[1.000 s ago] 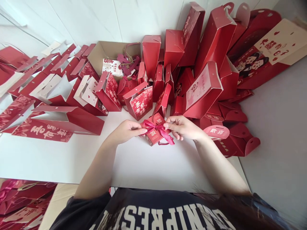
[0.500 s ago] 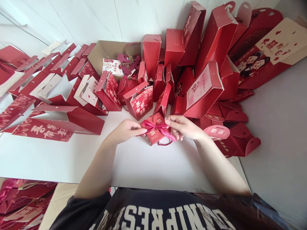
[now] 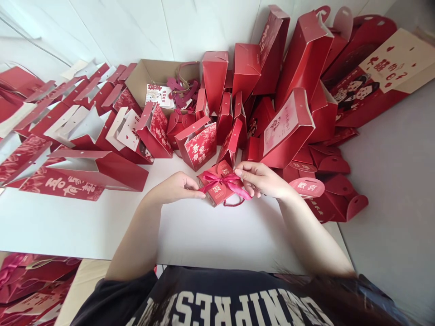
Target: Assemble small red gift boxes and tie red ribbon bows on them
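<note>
A small red gift box with printed characters lies tilted on the white table, a shiny magenta ribbon tied across it in a bow. At its left side, my left hand pinches the left part of the ribbon between thumb and fingers. My right hand is closed on the bow's right part, with the other fingers curled under. A dark red twisted cord loops out from the box's near edge.
Open red gift bags crowd the left. Tall red boxes and handled red boxes stand behind and at right. An open cardboard box holds cards and purple ribbons. More red packages sit below the table edge.
My left hand has shifted slightly down and left, drawing the ribbon's left part outward. The bow looks flatter and more stretched. My right hand has barely moved.
</note>
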`<state>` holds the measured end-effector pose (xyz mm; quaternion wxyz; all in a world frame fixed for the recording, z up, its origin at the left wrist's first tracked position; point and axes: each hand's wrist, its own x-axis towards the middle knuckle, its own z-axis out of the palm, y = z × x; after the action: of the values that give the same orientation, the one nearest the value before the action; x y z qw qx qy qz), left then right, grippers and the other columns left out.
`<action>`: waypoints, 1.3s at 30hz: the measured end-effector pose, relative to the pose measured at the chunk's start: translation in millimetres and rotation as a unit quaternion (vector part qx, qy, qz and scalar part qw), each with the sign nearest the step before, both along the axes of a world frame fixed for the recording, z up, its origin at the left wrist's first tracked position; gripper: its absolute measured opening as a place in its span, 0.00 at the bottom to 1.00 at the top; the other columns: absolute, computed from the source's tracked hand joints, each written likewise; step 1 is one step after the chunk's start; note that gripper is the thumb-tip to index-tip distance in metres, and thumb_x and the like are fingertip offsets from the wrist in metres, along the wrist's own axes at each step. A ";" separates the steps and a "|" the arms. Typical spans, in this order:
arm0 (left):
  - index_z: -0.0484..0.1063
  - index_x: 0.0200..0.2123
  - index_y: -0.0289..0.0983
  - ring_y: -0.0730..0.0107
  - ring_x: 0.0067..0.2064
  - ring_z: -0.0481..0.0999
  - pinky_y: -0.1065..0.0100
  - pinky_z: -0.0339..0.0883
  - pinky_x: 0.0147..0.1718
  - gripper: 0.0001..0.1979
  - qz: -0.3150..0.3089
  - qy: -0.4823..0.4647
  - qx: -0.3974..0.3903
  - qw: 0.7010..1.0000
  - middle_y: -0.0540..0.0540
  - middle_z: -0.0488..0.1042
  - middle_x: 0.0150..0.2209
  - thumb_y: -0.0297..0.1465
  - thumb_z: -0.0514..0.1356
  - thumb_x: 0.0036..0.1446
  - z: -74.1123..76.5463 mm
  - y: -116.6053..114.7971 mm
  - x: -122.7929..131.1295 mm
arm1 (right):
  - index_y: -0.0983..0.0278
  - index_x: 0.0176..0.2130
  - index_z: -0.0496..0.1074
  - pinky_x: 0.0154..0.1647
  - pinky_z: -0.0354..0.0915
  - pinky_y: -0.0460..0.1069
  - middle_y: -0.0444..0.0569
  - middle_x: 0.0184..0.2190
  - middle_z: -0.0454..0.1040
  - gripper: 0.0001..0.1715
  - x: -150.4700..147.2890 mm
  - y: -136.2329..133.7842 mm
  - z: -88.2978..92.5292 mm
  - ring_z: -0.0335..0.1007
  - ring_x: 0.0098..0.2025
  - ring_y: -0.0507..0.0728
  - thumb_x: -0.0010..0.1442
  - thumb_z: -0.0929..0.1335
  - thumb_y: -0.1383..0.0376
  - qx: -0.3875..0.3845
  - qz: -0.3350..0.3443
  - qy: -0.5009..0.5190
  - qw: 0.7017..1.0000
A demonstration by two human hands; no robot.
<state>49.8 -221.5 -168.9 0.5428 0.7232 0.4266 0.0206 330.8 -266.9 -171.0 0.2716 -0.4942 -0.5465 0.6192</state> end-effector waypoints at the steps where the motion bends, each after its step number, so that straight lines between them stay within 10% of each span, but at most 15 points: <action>1: 0.65 0.17 0.35 0.78 0.23 0.51 0.69 0.44 0.23 0.23 -0.012 0.010 -0.001 1.000 0.54 0.54 0.19 0.45 0.67 0.50 0.5 0.4 -1.4 | 0.61 0.32 0.64 0.12 0.51 0.40 0.37 0.13 0.69 0.23 1.0 -0.8 1.2 0.60 0.12 0.47 0.64 0.66 0.46 0.002 0.003 -0.001 1.000; 14: 0.71 0.33 0.37 0.68 0.35 0.72 0.69 0.65 0.35 0.19 0.008 -0.003 0.028 1.000 0.49 0.74 0.33 0.49 0.61 0.57 1.2 3.4 -9.9 | 0.62 0.47 0.70 0.17 0.51 0.43 0.35 0.18 0.65 0.19 8.4 -6.2 12.5 0.52 0.15 0.46 0.67 0.65 0.50 0.084 -0.024 0.050 0.995; 20: 0.72 0.46 0.40 0.58 0.44 0.77 0.62 0.72 0.39 0.25 0.127 0.045 0.141 0.981 0.44 0.76 0.46 0.52 0.64 0.52 8.7 -10.4 -12.0 | 0.60 0.39 0.70 0.29 0.58 0.47 0.43 0.27 0.72 0.16 14.3 -20.9 30.4 0.67 0.26 0.51 0.69 0.62 0.53 0.166 -0.008 -0.237 0.957; 24: 0.56 0.67 0.45 0.46 0.64 0.67 0.52 0.69 0.57 0.47 0.119 0.037 0.180 0.976 0.40 0.63 0.66 0.51 0.68 0.48 9.0 -37.8 -5.8 | 0.60 0.42 0.72 0.33 0.56 0.49 0.50 0.33 0.77 0.16 10.2 -23.7 27.4 0.72 0.33 0.58 0.69 0.59 0.59 0.165 0.077 -0.405 0.896; 31: 0.31 0.72 0.46 0.41 0.71 0.53 0.44 0.57 0.64 0.66 0.175 -0.055 0.205 0.961 0.35 0.47 0.72 0.44 0.74 0.42 -34.4 -67.5 21.3 | 0.60 0.44 0.73 0.34 0.58 0.48 0.49 0.32 0.78 0.16 1.7 -18.3 18.1 0.73 0.34 0.58 0.69 0.58 0.61 0.168 0.114 -0.339 0.919; 39: 0.54 0.62 0.43 0.52 0.58 0.73 0.53 0.72 0.55 0.45 0.294 -0.103 0.324 0.893 0.39 0.68 0.59 0.34 0.73 0.44 -33.2 -82.7 16.2 | 0.61 0.45 0.72 0.48 0.63 0.51 0.50 0.43 0.78 0.17 -4.3 -24.4 24.0 0.73 0.46 0.58 0.72 0.57 0.58 0.203 0.074 -0.160 0.963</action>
<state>66.0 -304.3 -202.1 0.2883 0.6946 0.5307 0.3909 326.4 -291.3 -147.0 0.2289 -0.4795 -0.7319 0.4267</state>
